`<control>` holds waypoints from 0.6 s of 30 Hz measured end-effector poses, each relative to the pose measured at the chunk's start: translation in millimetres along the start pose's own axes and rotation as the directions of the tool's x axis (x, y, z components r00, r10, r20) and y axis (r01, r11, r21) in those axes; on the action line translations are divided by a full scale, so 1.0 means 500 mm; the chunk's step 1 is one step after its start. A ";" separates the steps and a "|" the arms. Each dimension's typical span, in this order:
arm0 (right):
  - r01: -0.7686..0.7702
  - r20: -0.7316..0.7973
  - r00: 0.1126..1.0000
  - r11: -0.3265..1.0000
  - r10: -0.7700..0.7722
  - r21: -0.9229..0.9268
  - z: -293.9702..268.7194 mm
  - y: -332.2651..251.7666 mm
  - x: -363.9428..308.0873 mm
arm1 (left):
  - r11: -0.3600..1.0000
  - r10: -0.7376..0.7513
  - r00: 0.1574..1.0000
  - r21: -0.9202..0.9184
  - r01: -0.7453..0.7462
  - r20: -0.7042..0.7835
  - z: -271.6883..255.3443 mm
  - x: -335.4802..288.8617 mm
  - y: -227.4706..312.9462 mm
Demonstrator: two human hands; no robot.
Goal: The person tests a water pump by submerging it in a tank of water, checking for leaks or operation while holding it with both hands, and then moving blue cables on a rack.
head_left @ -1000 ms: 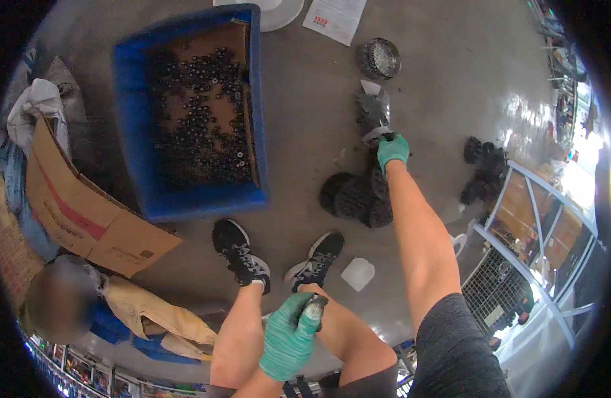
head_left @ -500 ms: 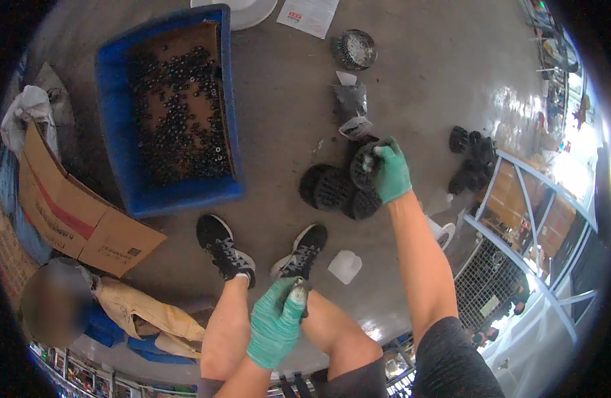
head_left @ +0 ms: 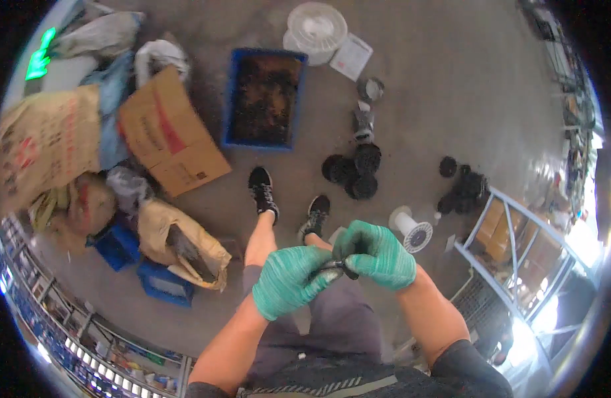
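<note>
Moved in from the black round pieces [head_left: 366,159]: your right hand [head_left: 379,257]; left hand [head_left: 289,282]: you are gripping a small dark part [head_left: 338,264] between both hands; right fingers: you are pinching its end; steadying left should be helping

We're perched on the person's head, left fisheye of the pair, staring steeply down: dark shirt [head_left: 411,385] at the bottom edge, left hand [head_left: 293,278] and right hand [head_left: 379,255] close up just below centre, shoes [head_left: 261,189] farther off, grey floor [head_left: 444,93] running away to the top, shelving [head_left: 113,345] curving round the lower-left rim inside black corners.
</note>
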State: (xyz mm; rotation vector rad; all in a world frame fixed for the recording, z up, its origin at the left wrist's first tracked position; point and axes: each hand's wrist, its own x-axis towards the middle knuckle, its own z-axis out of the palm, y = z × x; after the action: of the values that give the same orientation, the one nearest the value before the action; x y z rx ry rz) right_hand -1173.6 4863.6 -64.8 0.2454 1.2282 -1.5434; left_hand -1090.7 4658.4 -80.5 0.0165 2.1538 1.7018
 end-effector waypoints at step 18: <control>0.197 0.478 0.586 0.457 0.655 -0.867 0.514 -0.006 -0.368 | 0.928 -0.232 0.577 -0.001 0.371 -0.783 0.299 -0.728 0.390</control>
State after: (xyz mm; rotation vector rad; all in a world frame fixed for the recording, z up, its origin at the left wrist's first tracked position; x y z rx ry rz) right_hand -994.7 4772.0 179.3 -0.8507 0.9886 -0.3953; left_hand -753.6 4758.1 182.4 -1.1994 2.6474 1.4403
